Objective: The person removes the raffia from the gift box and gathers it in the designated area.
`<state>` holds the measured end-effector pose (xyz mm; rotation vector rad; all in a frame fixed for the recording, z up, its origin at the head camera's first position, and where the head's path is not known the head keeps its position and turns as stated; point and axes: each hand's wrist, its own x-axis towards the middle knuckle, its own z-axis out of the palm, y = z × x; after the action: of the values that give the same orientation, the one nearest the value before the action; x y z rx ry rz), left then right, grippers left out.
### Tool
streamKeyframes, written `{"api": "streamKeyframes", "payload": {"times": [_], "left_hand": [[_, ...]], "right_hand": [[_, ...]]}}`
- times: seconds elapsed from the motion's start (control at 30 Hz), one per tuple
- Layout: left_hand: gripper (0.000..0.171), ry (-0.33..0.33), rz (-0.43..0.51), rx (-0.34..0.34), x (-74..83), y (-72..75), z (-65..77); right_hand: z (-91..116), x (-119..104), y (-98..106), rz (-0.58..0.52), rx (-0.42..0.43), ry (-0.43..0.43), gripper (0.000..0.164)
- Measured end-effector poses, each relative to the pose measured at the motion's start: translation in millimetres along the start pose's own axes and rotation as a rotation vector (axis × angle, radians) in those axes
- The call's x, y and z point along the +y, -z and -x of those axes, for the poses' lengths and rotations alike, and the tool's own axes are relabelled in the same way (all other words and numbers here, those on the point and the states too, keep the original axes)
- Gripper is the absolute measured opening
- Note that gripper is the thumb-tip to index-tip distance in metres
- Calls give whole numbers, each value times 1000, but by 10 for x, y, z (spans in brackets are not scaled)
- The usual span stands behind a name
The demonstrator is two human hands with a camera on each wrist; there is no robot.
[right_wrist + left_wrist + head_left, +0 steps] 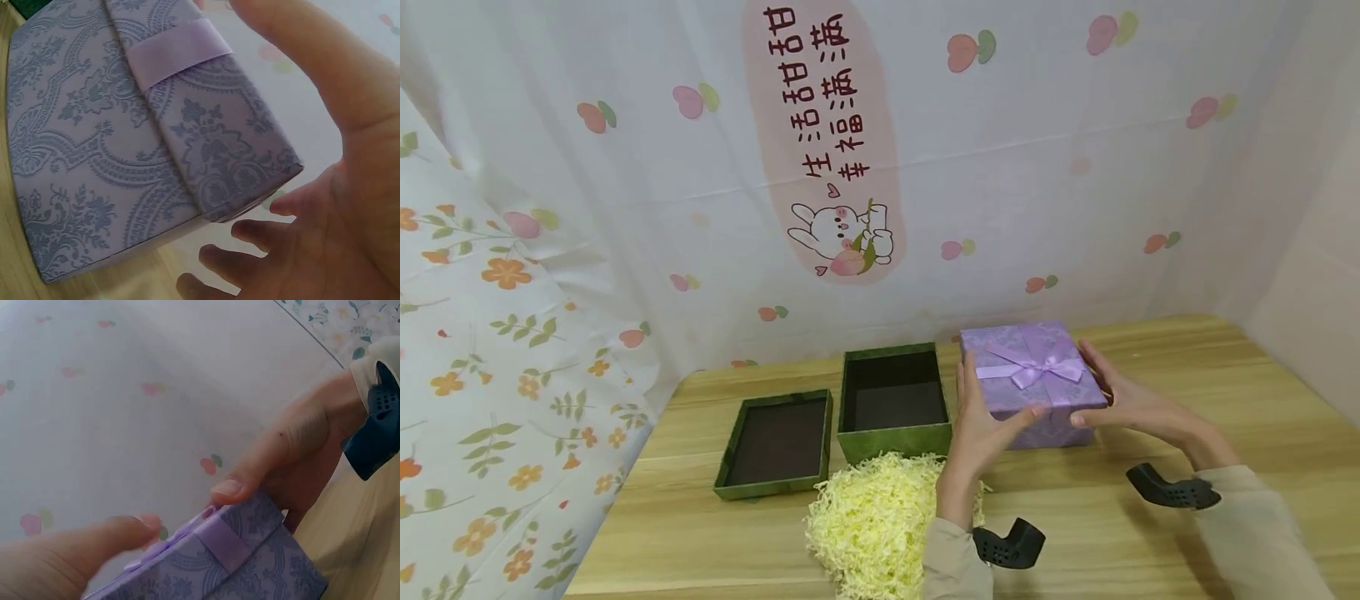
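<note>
A purple patterned gift box (1022, 371) with a ribbon bow (1047, 372) on its lid sits between the two hands. My left hand (976, 429) is at its left side, the fingers straight along that side and the thumb reaching over the front. At the right side is my right hand (1138, 408), its thumb by the front lid edge. In the right wrist view, the right fingers (250, 240) are spread beside the box corner, with a gap showing between them and the box. The lid is on the box, with the ribbon (181, 53) running over its edge.
Left of the purple box stands an open green box (895, 437) with a dark inside. A shallow green lid (775, 437) lies beside it. Yellow shredded paper (880, 525) is heaped in front, close to the left wrist. A printed cloth (1000, 167) hangs behind the wooden table (655, 500).
</note>
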<state>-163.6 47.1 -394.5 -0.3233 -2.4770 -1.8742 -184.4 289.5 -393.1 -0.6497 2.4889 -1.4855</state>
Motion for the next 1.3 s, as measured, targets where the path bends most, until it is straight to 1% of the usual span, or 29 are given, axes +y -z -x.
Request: {"api": "streamKeyframes", "payload": {"times": [0.1, 0.2, 0.4, 0.67, 0.77, 0.9, 1.1, 1.3], "left_hand": [[110, -1, -32, -35, -57, 37, -6], [110, 1, -59, -59, -110, 39, -9], [106, 16, -82, -25, -126, 5, -14], [104, -20, -36, -2, -116, 12, -26], [104, -25, -39, 0, -110, -7, -42], [105, -16, -46, 6, -94, -34, -60], [105, -14, -55, 28, -68, -34, -53], [104, -39, -42, 35, -66, -9, -20]], "right_hand": [[-17, 10, -28, 13, 12, -24, 111], [-16, 27, -56, 33, 22, -49, 114], [-29, 35, -75, 56, 27, -51, 115], [-35, 19, -57, 77, 24, -59, 111], [-18, 21, -36, 86, 28, -64, 108], [-7, 30, -11, 93, 42, -52, 106], [-10, 27, -25, 115, 53, -43, 105], [-11, -2, -56, 122, 68, -60, 105]]}}
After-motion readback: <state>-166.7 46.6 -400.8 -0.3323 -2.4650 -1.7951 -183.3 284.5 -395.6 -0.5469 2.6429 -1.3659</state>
